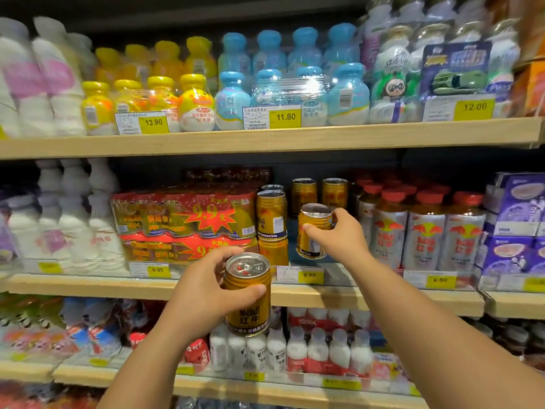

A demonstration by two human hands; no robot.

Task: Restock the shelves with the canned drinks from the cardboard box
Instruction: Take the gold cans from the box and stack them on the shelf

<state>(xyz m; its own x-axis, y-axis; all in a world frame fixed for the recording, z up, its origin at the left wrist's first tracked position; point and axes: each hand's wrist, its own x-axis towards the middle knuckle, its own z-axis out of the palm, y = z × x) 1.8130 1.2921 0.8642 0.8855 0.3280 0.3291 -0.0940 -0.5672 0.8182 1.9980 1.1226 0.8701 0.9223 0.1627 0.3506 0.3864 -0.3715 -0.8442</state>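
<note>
A person's right grip (339,240) closes around a gold can (306,246) of drink, thumb across its front and fingers behind its rim, holding it slightly tilted inside the middle shelf (324,293) of a shop display. The can sits in a gap between a two-high stack of gold cans (271,215) on its left and a row of red-capped silver bottles (427,231) on its right; whether its base touches the shelf cannot be told. Two more gold cans (320,192) stand behind it, deeper in the gap. The left grip (206,293) wraps a second gold can (249,317), upright with its pull-tab top showing, nearer the camera and in front of the shelf's wooden edge. A yellow price tag (309,275) reading 8.00 hangs on the shelf front between the two hands. Red shrink-wrapped multipacks (182,219) fill the shelf further left, and yellow-capped bottles (194,101) and blue-capped bottles (233,101) line the shelf above.
</note>
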